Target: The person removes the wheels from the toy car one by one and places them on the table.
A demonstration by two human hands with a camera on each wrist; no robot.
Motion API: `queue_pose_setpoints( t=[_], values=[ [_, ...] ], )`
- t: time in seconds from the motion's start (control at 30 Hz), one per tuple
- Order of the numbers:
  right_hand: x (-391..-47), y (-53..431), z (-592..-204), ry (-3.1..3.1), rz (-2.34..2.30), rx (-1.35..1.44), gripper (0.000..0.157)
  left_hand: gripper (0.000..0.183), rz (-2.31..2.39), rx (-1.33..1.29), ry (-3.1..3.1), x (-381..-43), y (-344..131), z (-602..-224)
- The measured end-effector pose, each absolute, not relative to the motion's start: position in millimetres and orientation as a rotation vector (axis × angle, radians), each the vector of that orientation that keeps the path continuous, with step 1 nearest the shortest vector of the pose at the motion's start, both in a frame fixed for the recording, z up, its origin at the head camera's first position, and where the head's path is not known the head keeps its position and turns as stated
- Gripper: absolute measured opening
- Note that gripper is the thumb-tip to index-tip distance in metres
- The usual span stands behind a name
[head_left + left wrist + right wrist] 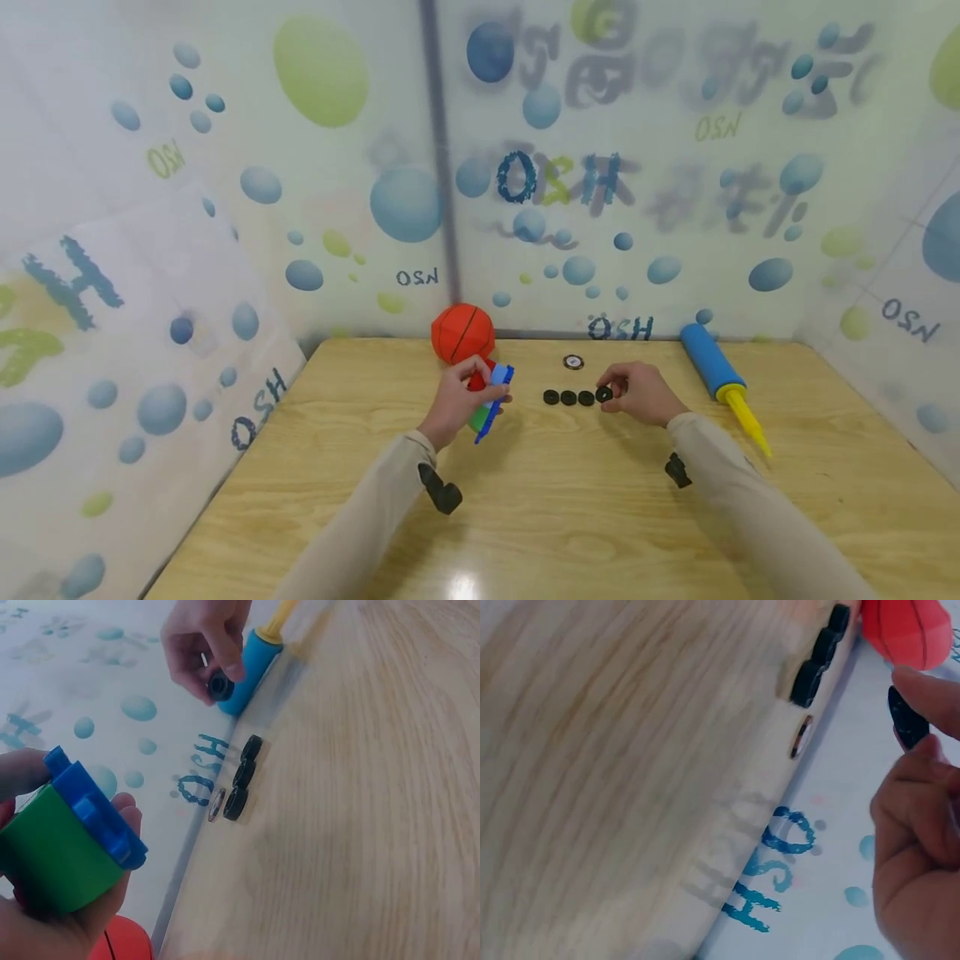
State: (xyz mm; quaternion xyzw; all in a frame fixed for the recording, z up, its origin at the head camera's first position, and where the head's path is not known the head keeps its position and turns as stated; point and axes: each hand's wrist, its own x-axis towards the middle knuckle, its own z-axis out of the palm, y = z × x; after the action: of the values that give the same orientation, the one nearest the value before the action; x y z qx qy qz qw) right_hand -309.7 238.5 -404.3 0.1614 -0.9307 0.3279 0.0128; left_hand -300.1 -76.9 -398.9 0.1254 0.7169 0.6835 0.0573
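Observation:
My left hand (pixel 455 402) grips a plastic toy car body (pixel 491 408) with a blue base and green, red and pale parts. In the left wrist view, the toy's green side (pixel 64 847) faces the camera, and short knobs stick out along its blue base. My right hand (pixel 643 392) pinches a small black toy wheel (pixel 603 394) between thumb and fingers. The right wrist view shows that wheel (pixel 908 718) nearly edge-on at the fingertips. Three more black wheels (pixel 568 398) lie in a row on the table, between the two hands.
Behind the wheels lies a round black-and-white chip (pixel 573 362). A red ball (pixel 463 332) with black lines sits at the back, beyond my left hand. To the right lies a blue and yellow hand pump (pixel 711 365). Patterned white walls (pixel 405 204) border the wooden table (pixel 570 500).

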Motion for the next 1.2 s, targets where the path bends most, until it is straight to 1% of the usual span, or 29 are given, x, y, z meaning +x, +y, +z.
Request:
queue_pose_setpoints(
  t=[0.2, 0.47, 0.63, 0.83, 0.97, 1.1, 1.2],
  values=[
    [-324, 243, -414, -3.002, 0.899, 0.499, 0.021, 0.022, 1.922, 0.433, 2.256, -299, -73, -402],
    [-342, 247, -421, -3.136, 0.816, 0.391, 0.024, 0.023, 1.732, 0.547, 2.462, -298, -72, -399],
    [-346, 245, -424, -3.161, 0.847, 0.322, 0.025, 0.019, 1.65, 0.641, 2.469, -298, -73, -400],
    [-345, 242, -427, -3.164, 0.92, 0.287, 0.027, 0.017, 1.577, 0.694, 2.482, -295, -72, -402],
    [-345, 243, -427, -3.172, 0.929, 0.273, 0.03, 0.016, 1.524, 0.749, 2.502, -294, -70, -400],
    [-346, 245, -426, -3.181, 0.927, 0.287, 0.036, 0.015, 1.435, 0.839, 2.529, -294, -70, -399],
    [-344, 245, -424, -3.186, 0.92, 0.305, 0.042, 0.025, 1.366, 0.905, 2.553, -294, -71, -398]
  ],
)
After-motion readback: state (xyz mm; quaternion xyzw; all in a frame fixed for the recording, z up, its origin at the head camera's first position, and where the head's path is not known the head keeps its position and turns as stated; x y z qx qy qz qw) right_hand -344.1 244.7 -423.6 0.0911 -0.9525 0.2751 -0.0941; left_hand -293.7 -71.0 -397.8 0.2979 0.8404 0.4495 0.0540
